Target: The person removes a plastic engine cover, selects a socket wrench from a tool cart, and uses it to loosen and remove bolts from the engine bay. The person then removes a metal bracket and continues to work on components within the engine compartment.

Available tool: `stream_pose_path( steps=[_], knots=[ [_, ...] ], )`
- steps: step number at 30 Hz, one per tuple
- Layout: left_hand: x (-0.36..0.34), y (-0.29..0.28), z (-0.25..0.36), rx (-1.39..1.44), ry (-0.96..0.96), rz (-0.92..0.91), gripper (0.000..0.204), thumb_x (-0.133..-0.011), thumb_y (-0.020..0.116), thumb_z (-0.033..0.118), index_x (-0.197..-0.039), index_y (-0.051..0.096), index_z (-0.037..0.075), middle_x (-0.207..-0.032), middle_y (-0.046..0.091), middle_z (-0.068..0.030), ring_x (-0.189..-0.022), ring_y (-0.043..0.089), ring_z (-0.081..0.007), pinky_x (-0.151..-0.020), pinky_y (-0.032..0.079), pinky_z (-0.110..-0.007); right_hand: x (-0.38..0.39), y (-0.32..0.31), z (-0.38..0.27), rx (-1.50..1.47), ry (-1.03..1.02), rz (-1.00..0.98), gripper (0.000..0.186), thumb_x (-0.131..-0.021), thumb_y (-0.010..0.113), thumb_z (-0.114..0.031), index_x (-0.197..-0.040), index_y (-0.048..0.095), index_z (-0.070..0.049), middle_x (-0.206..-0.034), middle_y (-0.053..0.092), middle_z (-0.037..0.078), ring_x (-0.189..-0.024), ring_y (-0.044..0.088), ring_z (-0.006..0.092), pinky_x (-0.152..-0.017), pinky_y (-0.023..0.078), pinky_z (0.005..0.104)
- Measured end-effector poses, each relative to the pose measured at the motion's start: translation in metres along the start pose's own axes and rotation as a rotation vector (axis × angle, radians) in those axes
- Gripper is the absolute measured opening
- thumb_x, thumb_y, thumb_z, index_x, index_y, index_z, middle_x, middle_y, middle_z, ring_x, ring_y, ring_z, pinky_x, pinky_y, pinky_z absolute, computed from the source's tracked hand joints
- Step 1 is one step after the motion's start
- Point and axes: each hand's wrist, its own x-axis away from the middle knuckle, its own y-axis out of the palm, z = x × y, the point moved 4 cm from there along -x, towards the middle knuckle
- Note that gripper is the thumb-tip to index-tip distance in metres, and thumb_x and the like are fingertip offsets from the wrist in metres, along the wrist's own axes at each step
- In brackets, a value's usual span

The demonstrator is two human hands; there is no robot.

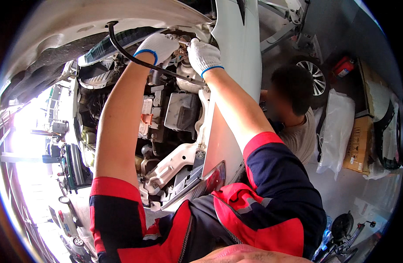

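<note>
I wear white knit gloves with blue cuffs in the open engine bay (157, 116) of a white car. My left hand (160, 46) is at the back of the bay, fingers curled at small metal parts (182, 51); what they hold is too small to make out. My right hand (203, 57) is just beside it, closed on a slim metal piece (186, 43), above the suspension tower (188, 76). A black prop rod (118, 44) slants from the raised hood (70, 26) past both hands. A grey-lidded box (180, 111) sits below them.
A person in a light shirt (293, 131) crouches beside the white fender (238, 52). At right are a wheel (317, 76), red canister (341, 66), cardboard (355, 149), wrapped panel (335, 131) and scooter (341, 230). A lift arm (280, 33) stands at top right.
</note>
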Motion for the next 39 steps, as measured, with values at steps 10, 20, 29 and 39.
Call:
stream_pose_path(
  steps=[10,20,29,39],
  knots=[
    [-0.029,0.017,-0.032,0.236,0.19,0.179,0.03,-0.09,0.058,0.026,-0.103,0.073,0.003,-0.098,0.073,-0.0237,-0.093,0.071,-0.04,-0.084,0.057,-0.048,-0.002,0.008,0.002,-0.007,-0.06,0.232,0.01,-0.086,0.068,-0.018,-0.089,0.068,-0.009,-0.071,0.073,0.016,-0.063,0.075,0.0324,-0.05,0.056,0.0434],
    [-0.004,0.023,-0.028,0.978,-0.046,-0.115,0.027,-0.095,0.073,0.03,-0.095,0.063,0.005,-0.072,0.056,-0.0038,-0.056,0.054,-0.0134,-0.051,0.049,-0.033,0.001,0.001,-0.003,-0.045,-0.02,0.03,0.028,-0.101,0.057,-0.033,-0.1,0.065,-0.006,-0.087,0.076,0.016,-0.081,0.076,0.0345,-0.068,0.06,0.0459],
    [-0.003,0.046,-0.002,1.753,-0.087,0.212,0.016,-0.1,0.067,0.018,-0.093,0.064,0.005,-0.073,0.058,-0.0038,-0.056,0.057,-0.0179,-0.048,0.052,-0.034,-0.007,0.016,0.007,-0.04,-0.014,0.187,0.009,-0.086,0.069,-0.02,-0.089,0.068,-0.012,-0.079,0.076,0.016,-0.07,0.076,0.0372,-0.049,0.056,0.0488],
    [0.019,-0.012,-0.012,-0.608,0.771,0.852,0.026,-0.096,0.065,0.019,-0.118,0.066,0.007,-0.099,0.073,-0.017,-0.088,0.072,-0.0317,-0.075,0.057,-0.042,0.0,-0.003,0.002,-0.066,-0.032,0.046,0.028,-0.1,0.059,-0.034,-0.101,0.066,-0.007,-0.088,0.076,0.018,-0.084,0.076,0.036,-0.07,0.06,0.0476]
  ],
)
